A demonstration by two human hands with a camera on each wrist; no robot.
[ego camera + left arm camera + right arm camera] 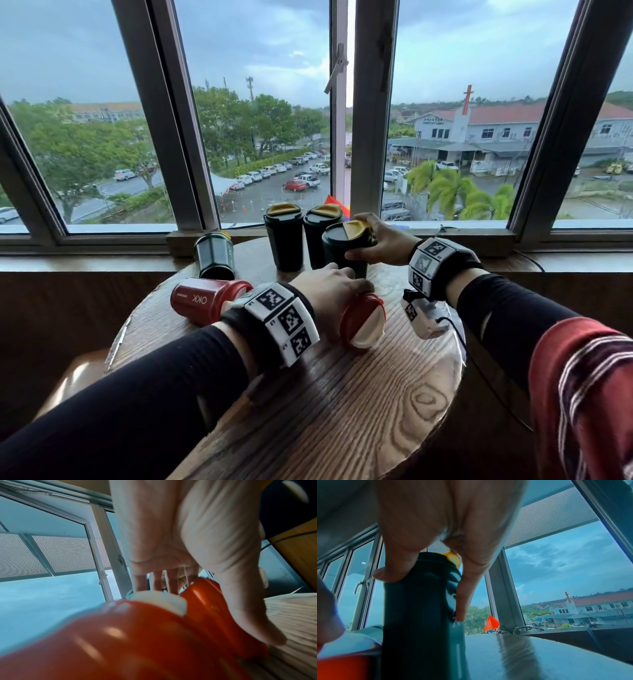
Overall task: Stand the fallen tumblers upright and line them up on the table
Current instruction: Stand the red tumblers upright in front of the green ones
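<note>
Two dark green tumblers with yellow lids stand upright at the back of the round wooden table. My right hand grips a third dark green tumbler near its lid, thumb on one side and fingers on the other; it stands slightly tilted beside the other two. My left hand holds a red tumbler with a white lid lying on its side. Another red tumbler and a dark green one lie fallen at the left.
A wooden window ledge and large windows run right behind the table. A black cable trails over the table's right edge. A wooden seat shows below the table at the left.
</note>
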